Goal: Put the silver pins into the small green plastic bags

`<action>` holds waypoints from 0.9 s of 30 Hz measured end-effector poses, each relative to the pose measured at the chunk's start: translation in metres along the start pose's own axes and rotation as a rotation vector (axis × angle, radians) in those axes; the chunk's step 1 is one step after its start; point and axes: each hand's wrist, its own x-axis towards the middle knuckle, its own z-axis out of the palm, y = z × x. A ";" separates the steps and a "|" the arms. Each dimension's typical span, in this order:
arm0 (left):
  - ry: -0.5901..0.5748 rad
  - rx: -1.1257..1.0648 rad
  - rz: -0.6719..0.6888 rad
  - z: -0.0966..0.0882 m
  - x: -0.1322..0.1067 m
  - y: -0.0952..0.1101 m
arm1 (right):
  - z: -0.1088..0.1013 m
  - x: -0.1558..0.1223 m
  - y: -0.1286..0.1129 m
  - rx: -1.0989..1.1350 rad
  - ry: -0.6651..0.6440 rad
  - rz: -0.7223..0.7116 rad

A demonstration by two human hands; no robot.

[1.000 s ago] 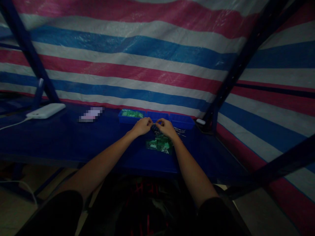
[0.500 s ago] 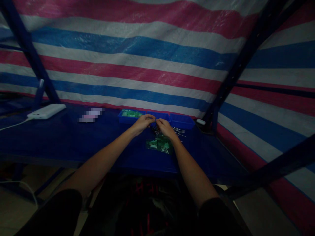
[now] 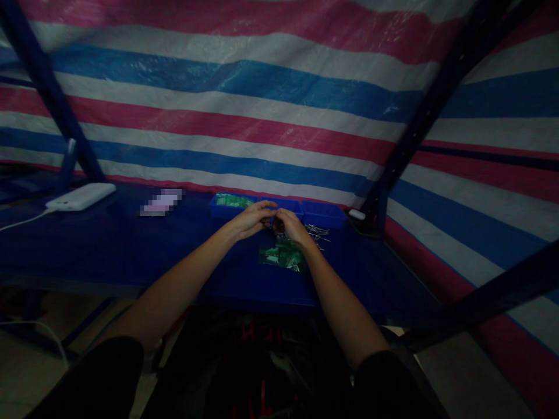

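Note:
My left hand (image 3: 251, 220) and my right hand (image 3: 290, 224) meet fingertip to fingertip above the dark blue table (image 3: 131, 250), both pinched on a small dark part (image 3: 275, 222) that is too dim to name. Just below them lies a clear bag of green pieces (image 3: 283, 256). To the right of my right hand, thin metal pins (image 3: 318, 232) are scattered on the table. Behind the hands stands a row of blue trays (image 3: 323, 214); the left tray holds green pieces (image 3: 233, 201).
A white power bank (image 3: 81, 196) with a cable lies at the back left, and a pale blurred card (image 3: 161, 202) lies beside it. Dark blue frame posts (image 3: 48, 87) rise left and right. A striped tarp (image 3: 244, 110) closes the back.
Both hands have shifted slightly up and toward the trays, drawing closer together; the left fingers now reach over toward the right hand's fingertips.

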 end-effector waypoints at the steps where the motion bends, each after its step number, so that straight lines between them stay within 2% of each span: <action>1: -0.001 -0.005 -0.001 0.000 0.001 -0.001 | 0.000 0.000 0.000 -0.005 0.016 -0.008; 4: 0.003 0.007 0.008 -0.002 0.002 -0.002 | 0.000 -0.001 -0.001 -0.011 0.051 0.003; 10: 0.028 0.005 -0.003 0.000 0.000 0.002 | 0.002 -0.001 -0.001 -0.044 0.034 0.046; 15: 0.047 -0.057 0.001 0.006 -0.004 0.007 | 0.004 -0.001 0.000 0.006 0.034 0.006; 21: -0.036 -0.082 -0.036 0.001 -0.002 0.002 | 0.007 0.001 0.008 -0.002 0.052 -0.013; 27: 0.000 -0.049 -0.045 0.002 -0.001 0.001 | 0.007 0.003 0.016 -0.075 0.110 -0.037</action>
